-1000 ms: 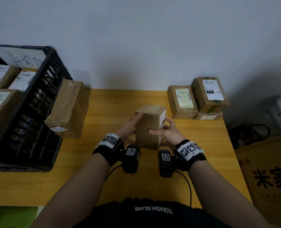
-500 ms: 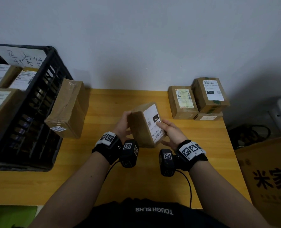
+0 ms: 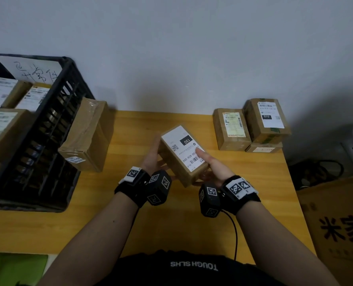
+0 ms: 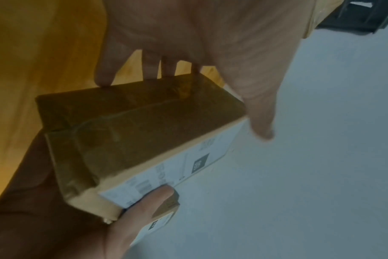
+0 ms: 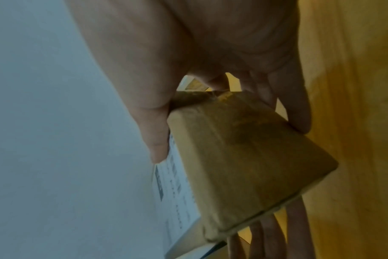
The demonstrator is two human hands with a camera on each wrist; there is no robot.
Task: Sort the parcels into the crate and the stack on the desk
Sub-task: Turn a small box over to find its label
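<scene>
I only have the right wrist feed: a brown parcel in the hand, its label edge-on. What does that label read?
Observer: In the head view the parcel lies label up, and a black tag on it reads 150.
Operator: Where is the crate from here?
Observer: The black crate stands at the left end of the desk, with labelled parcels inside.
Operator: And the stack?
Observer: At the far right corner, by the wall: the 010 parcel sits on a lower box, with a third box beside them.
</scene>
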